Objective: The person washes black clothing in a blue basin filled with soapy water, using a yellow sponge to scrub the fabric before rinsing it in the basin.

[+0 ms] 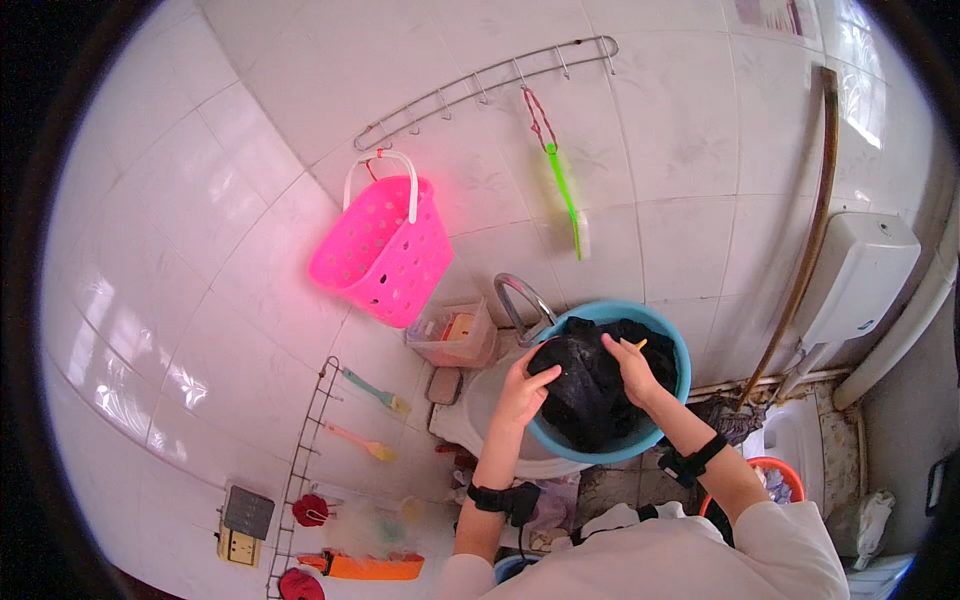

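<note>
Both my hands grip a dark, wet-looking cloth point(581, 375) and hold it spread over a round blue plastic basin point(684, 352). My left hand point(523, 390) pinches the cloth's left edge, at the basin's near left rim. On its right side my right hand point(630, 367) has hold of the same cloth, with a small yellow thing point(641, 344) just beyond the fingers. More dark fabric point(658, 349) fills the basin beneath. The basin rests over a white washbasin point(487, 397), beside a curved metal faucet point(521, 300).
A pink perforated basket point(375, 255) and a green brush point(564, 191) hang from a wall hook rack point(484, 90). Left of the faucet stand a clear plastic box point(457, 352) and a soap dish point(444, 385). A long wooden stick point(806, 277) leans beside the white cistern point(862, 277); an orange bucket point(793, 472) stands below.
</note>
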Tool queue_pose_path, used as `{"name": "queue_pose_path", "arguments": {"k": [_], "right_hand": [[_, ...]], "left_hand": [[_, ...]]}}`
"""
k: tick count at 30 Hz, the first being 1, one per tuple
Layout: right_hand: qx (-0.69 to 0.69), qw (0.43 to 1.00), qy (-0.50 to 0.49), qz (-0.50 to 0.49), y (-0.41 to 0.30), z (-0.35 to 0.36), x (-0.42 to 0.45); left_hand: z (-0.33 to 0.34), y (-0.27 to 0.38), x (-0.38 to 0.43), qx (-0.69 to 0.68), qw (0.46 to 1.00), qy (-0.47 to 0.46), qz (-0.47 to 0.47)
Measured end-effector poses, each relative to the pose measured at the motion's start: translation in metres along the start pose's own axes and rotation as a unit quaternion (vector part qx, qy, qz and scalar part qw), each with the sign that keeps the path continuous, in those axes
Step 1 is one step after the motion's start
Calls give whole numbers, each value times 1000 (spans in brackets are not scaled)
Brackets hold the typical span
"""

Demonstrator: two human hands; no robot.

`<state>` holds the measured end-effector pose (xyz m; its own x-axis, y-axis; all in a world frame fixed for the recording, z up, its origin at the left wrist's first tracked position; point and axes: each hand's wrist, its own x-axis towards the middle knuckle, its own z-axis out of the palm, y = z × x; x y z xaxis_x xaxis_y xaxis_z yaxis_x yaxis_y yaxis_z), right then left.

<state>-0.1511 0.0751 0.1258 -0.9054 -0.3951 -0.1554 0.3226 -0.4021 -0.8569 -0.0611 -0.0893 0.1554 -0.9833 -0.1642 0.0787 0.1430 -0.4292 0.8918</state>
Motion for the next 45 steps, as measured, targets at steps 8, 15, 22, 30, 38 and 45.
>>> {"name": "queue_pose_path", "arguments": {"k": [8, 15, 22, 30, 38, 45], "right_hand": [[-135, 950, -149, -240, -5, 43, -24], [-461, 758, -70, -456, -6, 54, 12], [-459, 703, -143, -525, 2, 82, -28], [-514, 750, -54, -413, -13, 63, 27], [-544, 700, -123, -446, 7, 98, -14], [-306, 933, -74, -172, -19, 77, 16]], "left_hand": [[-10, -52, 6, 77, 979, 187, -26], [9, -43, 19, -140, 965, 165, -146], [-9, -47, 30, -317, 905, -224, 174], [14, -7, 14, -168, 962, 170, -129], [-7, -39, 15, -274, 958, -61, 61], [-5, -24, -25, 6, 993, 105, -45]]}}
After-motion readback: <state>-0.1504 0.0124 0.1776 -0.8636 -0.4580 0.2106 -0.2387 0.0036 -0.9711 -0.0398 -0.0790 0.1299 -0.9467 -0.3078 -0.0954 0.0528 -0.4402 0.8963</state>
